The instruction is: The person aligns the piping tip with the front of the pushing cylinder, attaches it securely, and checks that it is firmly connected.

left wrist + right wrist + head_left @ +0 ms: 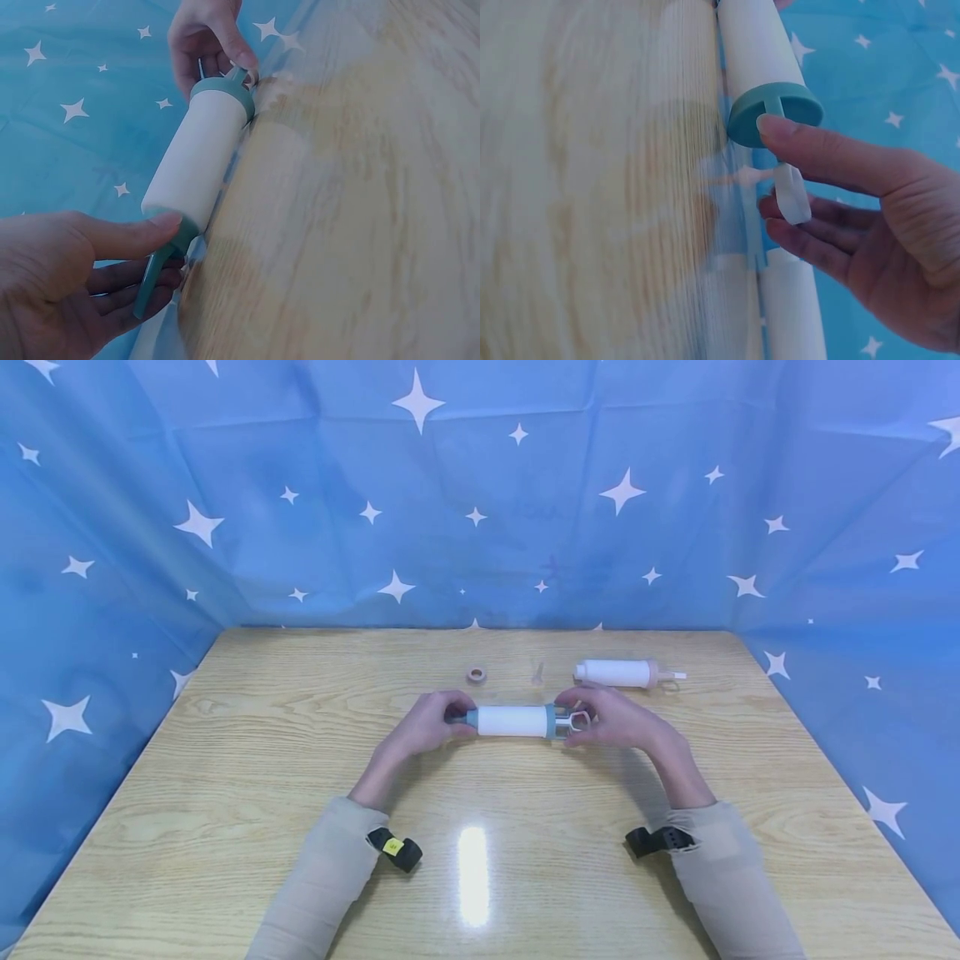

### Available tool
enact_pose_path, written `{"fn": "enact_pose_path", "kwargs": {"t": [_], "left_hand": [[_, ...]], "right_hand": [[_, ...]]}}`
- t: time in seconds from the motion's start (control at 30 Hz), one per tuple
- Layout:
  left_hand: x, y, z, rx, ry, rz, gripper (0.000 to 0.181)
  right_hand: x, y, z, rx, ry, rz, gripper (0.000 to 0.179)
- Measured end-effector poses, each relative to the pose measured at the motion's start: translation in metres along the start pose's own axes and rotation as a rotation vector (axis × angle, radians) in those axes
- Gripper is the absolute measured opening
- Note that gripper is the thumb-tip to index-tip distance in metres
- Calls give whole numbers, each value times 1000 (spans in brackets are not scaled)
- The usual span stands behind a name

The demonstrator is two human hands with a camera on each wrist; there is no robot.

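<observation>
Both hands hold a large syringe with a white barrel [512, 721] level between them over the table. My left hand [427, 722] grips its left end, thumb on the teal collar and fingers beneath the teal tapered nozzle [152, 277]. At the other end, my right hand [611, 718] pinches the finger grips of the teal cap [810, 112], with the thumb lying along one of them. A white plunger handle [791, 196] with a ring end sticks out of this cap, between the right thumb and fingers.
Behind the right hand lies a second white syringe [617, 673] with a pinkish cap and its plunger pointing right. A small pinkish ring [476, 675] and a small translucent nozzle [537, 673] lie farther back on the wooden table [247, 827]. Blue star-patterned cloth [525, 552] surrounds the table.
</observation>
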State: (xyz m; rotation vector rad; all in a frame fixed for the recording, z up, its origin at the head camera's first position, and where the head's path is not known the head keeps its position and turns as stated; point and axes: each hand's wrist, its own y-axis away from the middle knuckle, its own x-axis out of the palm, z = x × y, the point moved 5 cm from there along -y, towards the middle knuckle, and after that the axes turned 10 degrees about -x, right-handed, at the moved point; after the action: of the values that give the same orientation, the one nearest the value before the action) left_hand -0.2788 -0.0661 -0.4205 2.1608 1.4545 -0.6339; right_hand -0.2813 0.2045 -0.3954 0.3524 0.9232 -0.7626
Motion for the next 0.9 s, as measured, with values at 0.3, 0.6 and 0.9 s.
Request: {"fn": "enact_pose_path", "kwargs": {"t": [0.3,0.6,0.9], "left_hand": [[-3,3,0,-15,12,24,40],[-6,3,1,-19,34,28,40],[-9,1,2,-15,27,-3,38]], "right_hand": [[-2,3,0,-10,22,-15,67],[-7,2,-5,-19,0,-58,63],[-12,4,-9,-17,-40,-119,55]]}}
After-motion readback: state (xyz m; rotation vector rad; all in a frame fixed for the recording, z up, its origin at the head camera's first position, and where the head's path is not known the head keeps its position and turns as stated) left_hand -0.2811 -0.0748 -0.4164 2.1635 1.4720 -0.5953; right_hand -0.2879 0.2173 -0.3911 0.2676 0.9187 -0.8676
